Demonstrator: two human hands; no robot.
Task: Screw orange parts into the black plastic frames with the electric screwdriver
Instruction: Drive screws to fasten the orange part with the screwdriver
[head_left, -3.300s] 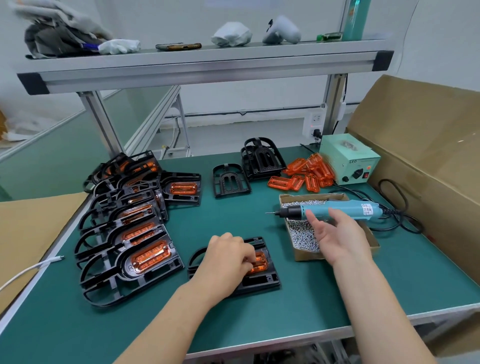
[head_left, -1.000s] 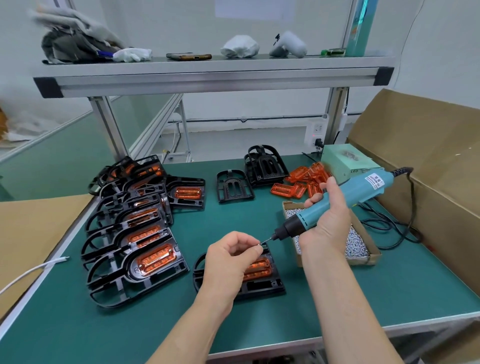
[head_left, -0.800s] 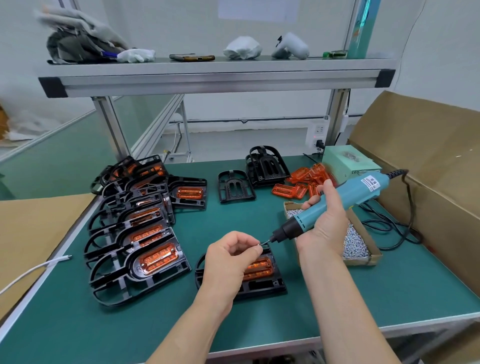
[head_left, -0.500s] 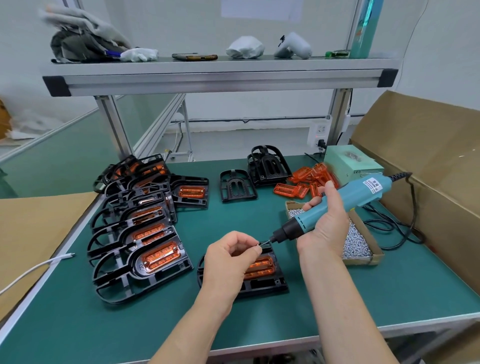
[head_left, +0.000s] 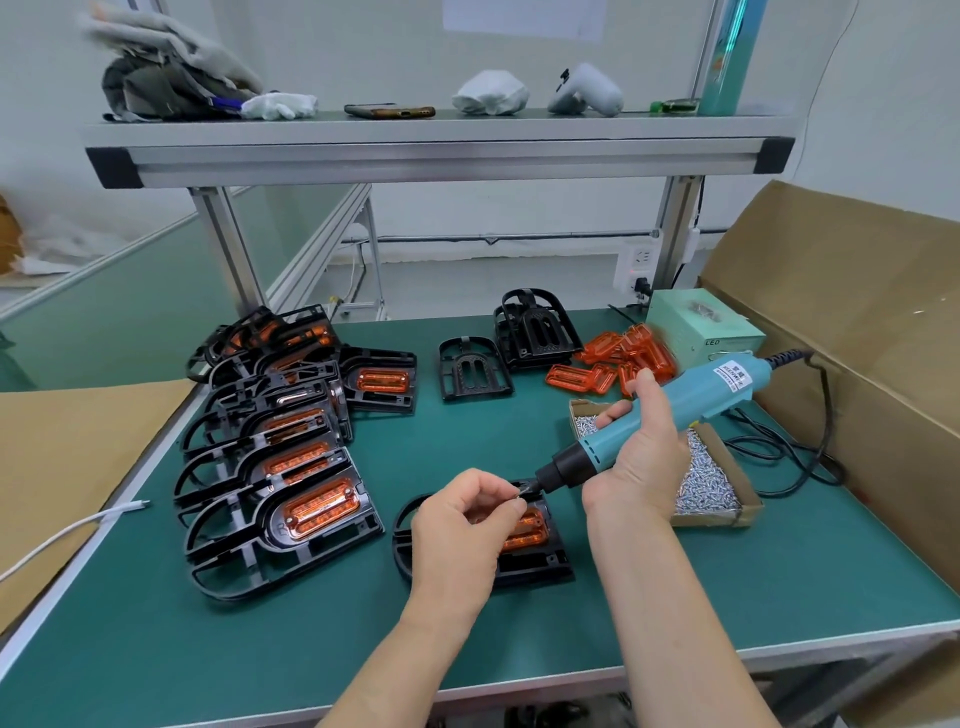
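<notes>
Orange see-through plastic part (head_left: 530, 530) is sitting in the recess of the black plastic frame (head_left: 540, 566), which lies flat on the green bench mat (head_left: 779, 571) right at the front, mostly tucked under the hands. The left hand (head_left: 467, 525) is curled up just above it, thumb and forefinger pinched on what looks like a small silver screw (head_left: 519, 497) right at the bit tip, though honestly it's too tiny to be sure. The right hand (head_left: 641, 467) has a full wrap-around grip on the teal electric screwdriver (head_left: 696, 397), tilted down to the left, with its tip hovering over the far edge of the frame rather than planted in it. So I'd call this the screw-loading step: the screw is getting seated on the bit and nothing is driven into this hole yet, far as I can tell. Next move, I reckon, is to stand the driver more upright, line the screw up with a hole beside the orange part, release the pinch, then press down and trigger, with the left hand steadying the frame so it doesn't spin. A shallow cardboard box of screws (head_left: 711, 483) sits just beside the driver hand, a pile of loose orange parts (head_left: 618, 358) behind it, bare black frames (head_left: 472, 371) further back, and a row of finished frames (head_left: 291, 457) along the left.
</notes>
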